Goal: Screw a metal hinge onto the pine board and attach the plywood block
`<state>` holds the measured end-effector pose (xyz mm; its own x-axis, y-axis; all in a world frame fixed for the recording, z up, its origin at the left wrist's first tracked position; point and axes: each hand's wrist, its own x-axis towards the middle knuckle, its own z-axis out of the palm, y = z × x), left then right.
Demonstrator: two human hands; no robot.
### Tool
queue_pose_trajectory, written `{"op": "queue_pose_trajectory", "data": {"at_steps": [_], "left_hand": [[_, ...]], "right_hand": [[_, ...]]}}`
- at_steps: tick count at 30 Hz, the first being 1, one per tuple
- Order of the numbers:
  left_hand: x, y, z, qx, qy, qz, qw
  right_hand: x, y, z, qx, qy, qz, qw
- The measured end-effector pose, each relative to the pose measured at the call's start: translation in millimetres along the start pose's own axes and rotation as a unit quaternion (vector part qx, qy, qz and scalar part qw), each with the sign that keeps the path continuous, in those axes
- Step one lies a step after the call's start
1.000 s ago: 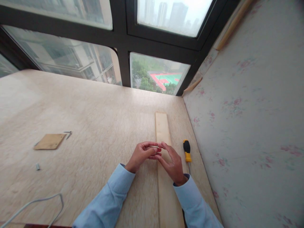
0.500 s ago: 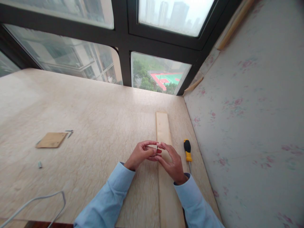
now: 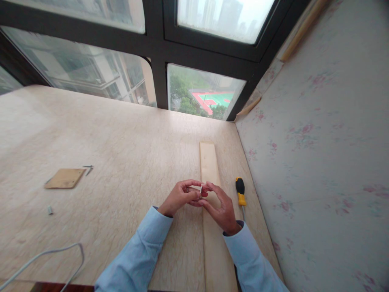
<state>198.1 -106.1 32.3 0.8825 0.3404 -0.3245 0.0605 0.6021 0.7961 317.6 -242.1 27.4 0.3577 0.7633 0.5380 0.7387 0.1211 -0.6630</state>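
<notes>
My left hand (image 3: pixel 182 196) and my right hand (image 3: pixel 221 207) meet fingertip to fingertip above a long pale wooden board (image 3: pixel 209 166). Pinched between them is a small thin metal piece (image 3: pixel 201 189), held nearly upright. It looks like a screw, but fingers hide part of it and its exact kind is too small to tell. My right index finger is near its top, with the thumb lower down. To the right of the board lies a screwdriver (image 3: pixel 240 190) with a black and yellow handle, its shaft partly behind my right sleeve.
On the left of the stone-look sill (image 3: pixel 127 162) lie a small square wooden plate (image 3: pixel 65 178), several screws (image 3: pixel 88 169) and a small grey cylinder (image 3: pixel 50 210). A white cable (image 3: pixel 54 251) loops at lower left. A papered wall (image 3: pixel 319 170) bounds the right side, windows the back.
Both hands keep nearly the same pose around the metal piece, with only slight finger movement. The camera view has shifted very slightly.
</notes>
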Motion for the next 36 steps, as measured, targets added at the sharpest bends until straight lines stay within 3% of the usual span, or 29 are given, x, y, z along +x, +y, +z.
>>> {"op": "queue_pose_trajectory", "data": {"at_steps": [36], "left_hand": [[-2.3, -0.4, -1.2, 0.019, 0.006, 0.001, 1.0]], "right_hand": [[-4.0, -1.7, -0.4, 0.035, -0.008, 0.013, 0.999]]}}
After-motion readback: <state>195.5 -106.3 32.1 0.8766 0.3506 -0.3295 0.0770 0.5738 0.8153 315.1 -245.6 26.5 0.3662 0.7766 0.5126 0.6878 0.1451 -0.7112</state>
